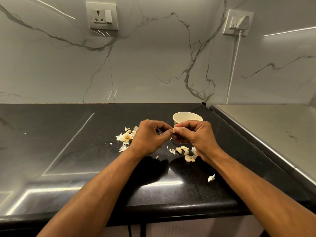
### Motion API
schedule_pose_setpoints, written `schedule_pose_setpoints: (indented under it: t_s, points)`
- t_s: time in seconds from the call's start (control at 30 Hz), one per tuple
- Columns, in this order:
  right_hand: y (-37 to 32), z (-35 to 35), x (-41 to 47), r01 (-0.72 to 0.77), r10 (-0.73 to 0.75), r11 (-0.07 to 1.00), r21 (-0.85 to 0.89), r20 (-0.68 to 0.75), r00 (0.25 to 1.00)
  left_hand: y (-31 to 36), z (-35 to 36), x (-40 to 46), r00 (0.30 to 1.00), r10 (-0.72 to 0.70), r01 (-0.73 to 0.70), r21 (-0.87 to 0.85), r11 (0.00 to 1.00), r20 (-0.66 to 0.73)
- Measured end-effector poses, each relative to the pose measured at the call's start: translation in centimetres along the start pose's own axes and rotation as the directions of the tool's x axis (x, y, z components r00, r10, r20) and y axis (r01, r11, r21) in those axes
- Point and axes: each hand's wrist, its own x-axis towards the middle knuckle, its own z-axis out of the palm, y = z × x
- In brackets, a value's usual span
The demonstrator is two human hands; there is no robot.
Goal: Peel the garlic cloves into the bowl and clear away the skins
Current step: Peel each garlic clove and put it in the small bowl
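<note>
Both my hands meet above the black counter [85, 151], just in front of a cream bowl [183, 117]. My right hand [196, 135] pinches a pale garlic clove [174, 130] at its fingertips. My left hand [150, 137] has its fingers curled and its thumb and forefinger pinch at the same clove's tip. Several unpeeled cloves [185, 152] lie on the counter under my right wrist. A heap of papery skins with the bulb's root base [127, 137] lies left of my left hand. What the bowl holds is hidden from here.
One stray skin [211, 177] lies near the front edge at right, small flakes [110, 143] sit by the heap. A steel surface [273, 127] adjoins the counter on the right. The marble wall carries a socket [102, 15] and a plugged-in white cable [235, 62].
</note>
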Motion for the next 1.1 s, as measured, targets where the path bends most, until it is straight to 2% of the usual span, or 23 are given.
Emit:
schedule_pose_setpoints:
  t_s: [0.23,0.43,0.57,0.63,0.7,0.77,0.83,1.1]
  points:
    - [-0.1,0.1,-0.1,-0.006,0.006,1.000,-0.011,0.018,1.000,0.1,0.5,0.0,0.997,0.035,-0.032,0.050,0.998,-0.062]
    - [-0.4,0.0,-0.1,-0.051,0.049,0.997,0.049,0.052,0.997,-0.1,0.5,0.2,0.996,-0.059,0.048,-0.151,0.987,-0.066]
    - [-0.6,-0.2,-0.1,-0.099,0.091,0.992,0.079,0.098,0.991,-0.2,0.1,0.4,0.986,-0.104,0.082,-0.165,0.983,-0.131]
    - [-0.6,-0.2,0.0,-0.118,0.108,0.988,0.101,0.097,0.989,-0.6,-0.3,0.5,0.977,-0.146,0.129,-0.111,0.985,-0.157]
    - [-0.6,-0.2,0.0,-0.126,0.116,0.985,0.117,0.091,0.989,-1.3,-1.1,0.7,0.972,-0.182,0.194,0.068,0.979,-0.152]
    - [-0.6,-0.2,0.0,-0.128,0.118,0.985,0.118,0.086,0.989,-1.6,-1.9,0.7,0.961,-0.261,0.276,0.297,0.914,-0.087]
    - [-0.6,-0.2,0.0,-0.124,0.115,0.986,0.113,0.077,0.990,-1.7,-2.5,0.7,0.943,-0.330,0.317,0.418,0.851,-0.044]
    - [-0.5,-0.3,0.0,-0.100,0.097,0.992,0.081,0.043,0.994,-1.7,-3.6,0.9,0.932,-0.362,0.336,0.466,0.819,-0.036]
